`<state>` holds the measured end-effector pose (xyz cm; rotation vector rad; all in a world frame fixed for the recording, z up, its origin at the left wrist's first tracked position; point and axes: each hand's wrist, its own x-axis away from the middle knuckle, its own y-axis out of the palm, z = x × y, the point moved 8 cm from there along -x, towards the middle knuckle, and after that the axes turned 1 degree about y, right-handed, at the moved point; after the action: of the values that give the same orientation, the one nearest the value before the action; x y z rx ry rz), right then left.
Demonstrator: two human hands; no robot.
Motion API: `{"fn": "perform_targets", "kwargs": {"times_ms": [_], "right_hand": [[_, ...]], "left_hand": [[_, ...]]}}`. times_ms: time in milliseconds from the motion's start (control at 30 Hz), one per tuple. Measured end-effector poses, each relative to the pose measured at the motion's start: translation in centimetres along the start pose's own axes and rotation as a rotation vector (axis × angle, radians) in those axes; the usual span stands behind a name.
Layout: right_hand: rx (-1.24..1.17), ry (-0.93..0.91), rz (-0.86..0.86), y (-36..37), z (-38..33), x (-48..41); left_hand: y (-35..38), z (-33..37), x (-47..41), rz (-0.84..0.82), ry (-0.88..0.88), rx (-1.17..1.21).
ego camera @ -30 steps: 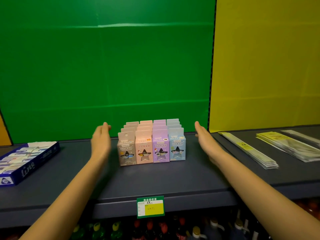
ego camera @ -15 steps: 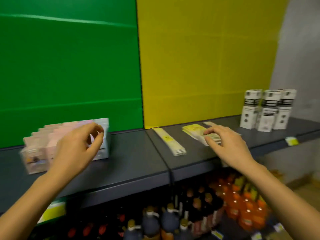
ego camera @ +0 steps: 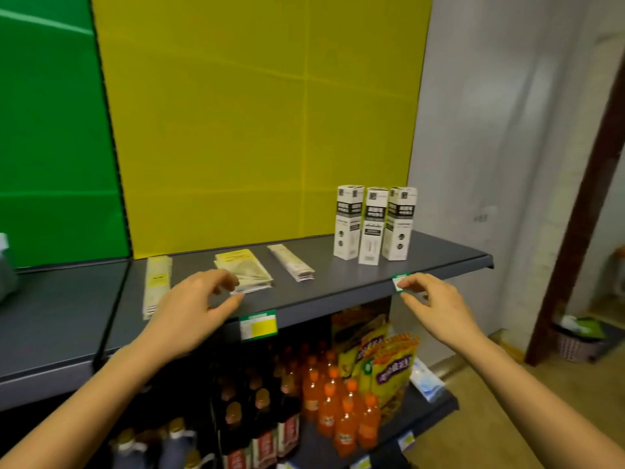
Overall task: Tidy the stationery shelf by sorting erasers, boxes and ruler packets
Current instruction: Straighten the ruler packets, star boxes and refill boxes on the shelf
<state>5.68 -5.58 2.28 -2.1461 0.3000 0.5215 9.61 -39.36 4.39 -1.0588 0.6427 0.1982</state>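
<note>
Ruler packets (ego camera: pixel 244 269) lay in three piles left of the upright white boxes (ego camera: pixel 372 225). The middle pile was fanned and, I judged, still needed squaring; the boxes already stood in a row. My left hand (ego camera: pixel 192 313) hovered beside that fanned pile and my right hand (ego camera: pixel 436 308) just in front of the boxes, both loosely curled and empty.

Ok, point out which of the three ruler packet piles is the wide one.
The middle pile, by the left hand's fingertips: broad yellow packets, slightly fanned. The left pile and the right pile are narrow strips.
</note>
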Motion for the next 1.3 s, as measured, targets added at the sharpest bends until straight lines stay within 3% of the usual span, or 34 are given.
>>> {"fn": "perform_targets", "kwargs": {"times_ms": [233, 633, 733, 900, 967, 1100, 1300], "right_hand": [[-0.044, 0.027, -0.006, -0.6, 6.3, -5.7], [-0.034, -0.018, -0.106, 1.0, 13.1, -18.9], [-0.173, -0.001, -0.141, 2.3, 13.9, -21.8], [-0.462, 0.010, -0.272, 5.0, 14.6, -25.3], [-0.536, -0.004, -0.328, 6.0, 14.4, -25.9], [-0.543, -0.099, -0.332, 5.7, 14.2, -26.5], [-0.482, -0.258, -0.345, 5.4, 13.5, -25.9]], "left_hand": [[7.6, 5.2, -8.8, -0.119, -0.044, 0.245], [18.2, 6.4, -22.7, -0.080, -0.191, 0.255], [20.3, 5.5, -24.5, -0.053, -0.241, 0.292], [23.6, 5.7, -26.7, -0.100, -0.348, 0.656], [24.2, 5.6, -27.3, -0.087, -0.355, 0.648], [23.9, 4.4, -27.6, -0.054, -0.394, 0.620], [22.5, 3.7, -26.2, -0.215, -0.416, 0.668]]}}
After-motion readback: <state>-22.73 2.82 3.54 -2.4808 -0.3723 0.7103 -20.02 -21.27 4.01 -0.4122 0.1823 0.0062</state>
